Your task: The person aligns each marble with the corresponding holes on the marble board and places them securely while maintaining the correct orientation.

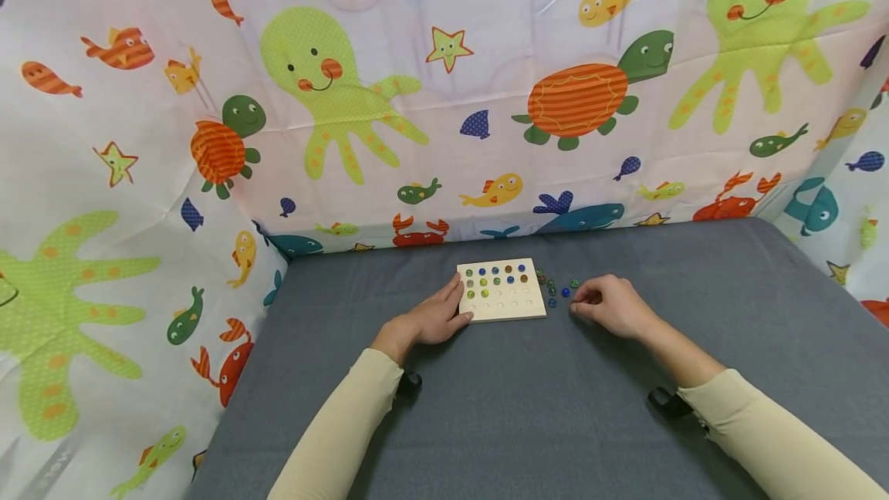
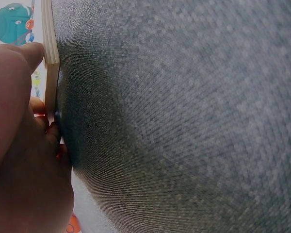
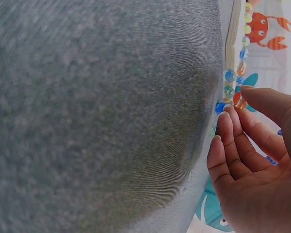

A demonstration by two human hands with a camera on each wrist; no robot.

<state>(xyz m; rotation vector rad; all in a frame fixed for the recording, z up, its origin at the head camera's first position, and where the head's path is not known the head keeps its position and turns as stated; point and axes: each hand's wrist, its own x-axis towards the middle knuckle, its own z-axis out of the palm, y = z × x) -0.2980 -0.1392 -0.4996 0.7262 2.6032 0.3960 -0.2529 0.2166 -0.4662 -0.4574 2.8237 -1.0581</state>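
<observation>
A pale wooden board (image 1: 507, 313) with rows of round hollows lies on the table. Marbles in green, blue, yellow and brown fill its two far rows and the left end of the third. My left hand (image 1: 437, 316) holds the board's left edge, thumb at the near corner; its other fingertips are partly hidden in the left wrist view. Right of the board, my right hand (image 1: 614, 305) pinches an orange marble (image 3: 239, 100) between thumb and index finger, just above the table. Close to those fingertips lies a loose blue marble (image 1: 566, 292), with a green marble (image 1: 573, 284) behind it.
Several more loose marbles (image 1: 552, 290) lie along the board's right edge. Grey cloth (image 1: 514, 407) covers the table. A curtain printed with sea animals (image 1: 444, 99) hangs behind the table and at its sides.
</observation>
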